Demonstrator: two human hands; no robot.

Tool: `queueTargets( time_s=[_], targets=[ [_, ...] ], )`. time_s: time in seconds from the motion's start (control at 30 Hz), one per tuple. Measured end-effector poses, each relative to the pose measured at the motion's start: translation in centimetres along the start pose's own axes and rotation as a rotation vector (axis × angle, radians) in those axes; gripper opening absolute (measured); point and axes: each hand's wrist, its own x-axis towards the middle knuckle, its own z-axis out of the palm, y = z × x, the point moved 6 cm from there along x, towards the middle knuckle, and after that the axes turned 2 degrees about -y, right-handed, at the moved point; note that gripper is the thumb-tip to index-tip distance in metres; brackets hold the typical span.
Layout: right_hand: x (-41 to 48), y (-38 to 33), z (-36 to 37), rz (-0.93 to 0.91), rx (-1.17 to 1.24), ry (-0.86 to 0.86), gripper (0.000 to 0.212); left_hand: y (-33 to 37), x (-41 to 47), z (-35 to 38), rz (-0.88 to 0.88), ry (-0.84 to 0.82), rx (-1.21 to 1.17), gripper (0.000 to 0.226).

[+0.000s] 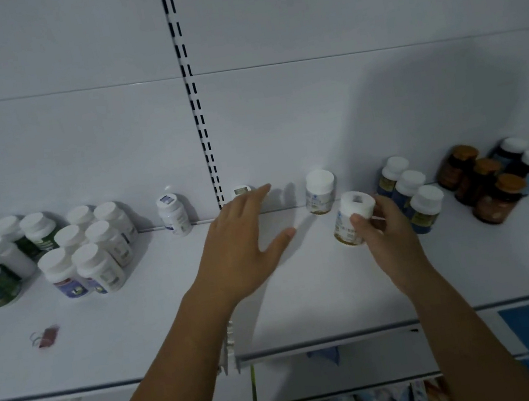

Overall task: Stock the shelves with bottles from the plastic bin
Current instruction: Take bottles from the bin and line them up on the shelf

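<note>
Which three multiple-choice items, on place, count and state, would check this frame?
1. Where does the small dark-red clip lie? A on the white shelf, before the left white-capped bottles; B in a hand; C on a cap.
2. How many orange-capped brown bottles stand at the right? A one; B three; C seven.
3. The right hand is: A gripping a white-capped plastic bottle; B open, empty; C flat on the shelf.
Answers: A, clip on bare board; B, three orange caps show; A, fingers curl round it.
</note>
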Motion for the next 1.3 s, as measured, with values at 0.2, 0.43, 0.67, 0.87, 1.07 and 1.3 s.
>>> queueTargets(
  time_s=[0.2, 0.43, 0.67, 0.87, 1.07, 1.3],
  targets=[
    [2.8, 2.3, 2.9, -0.082, -0.149, -0.183, 0.041, 1.8, -1.0, 2.5, 0.039, -0.105, 0.148, 0.082],
    [4.5, 3.0, 4.2, -0.071, -0.137, -0.203, 0.047, 2.0, -2.6, 3.8, 0.016, -0.127, 0.136, 0.081],
    [3.9, 2.8, 4.0, -0.050, -0.119, -0.218, 0.053, 2.2, -2.9, 3.7, -0.015, -0.128, 0.134, 0.076],
    [3.2, 2.3, 4.0, -0.033, -0.117, -0.249, 0.057, 2.0, -3.0, 3.3, -0.045, -0.122, 0.123, 0.072],
    [0.9, -1.3, 2.6, -0.034, -0.202, -0.236, 0.070, 1.3, -3.9, -0.2, -0.101, -0.078, 0.167, 0.075],
    [-4.3, -11.0, 8.7, -0.386, -0.240, -0.471, 0.069, -2.4, -9.5, -10.3, -0.333, 0.058, 0.389, 0.082]
  ],
)
